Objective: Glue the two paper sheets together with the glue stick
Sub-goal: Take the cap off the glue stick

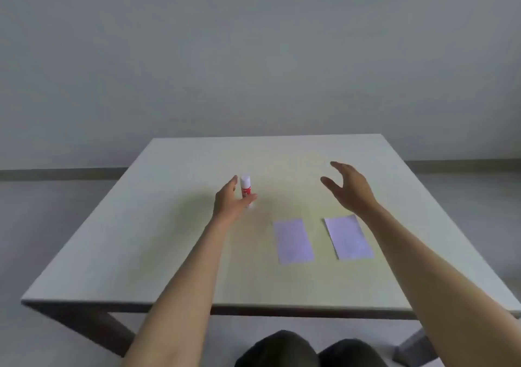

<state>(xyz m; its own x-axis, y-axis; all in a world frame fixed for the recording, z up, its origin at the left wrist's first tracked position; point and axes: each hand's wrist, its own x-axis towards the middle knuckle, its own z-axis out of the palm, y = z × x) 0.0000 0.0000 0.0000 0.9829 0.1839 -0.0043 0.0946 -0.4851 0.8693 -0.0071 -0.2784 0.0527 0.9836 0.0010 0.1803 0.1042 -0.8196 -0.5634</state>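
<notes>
A white glue stick [245, 186] with a red label stands upright on the table, capped. My left hand [229, 201] is spread around it, fingers to its left and thumb in front of its base; the fingers are apart and do not clasp it. Two pale lilac paper sheets lie flat side by side nearer me: the left sheet [293, 241] and the right sheet [348, 237], a gap between them. My right hand [349, 187] hovers above the table beyond the right sheet, fingers spread, holding nothing.
The pale square table [141, 248] has its front edge near my knees [282, 349] and dark legs below. A grey wall and floor lie beyond the far edge.
</notes>
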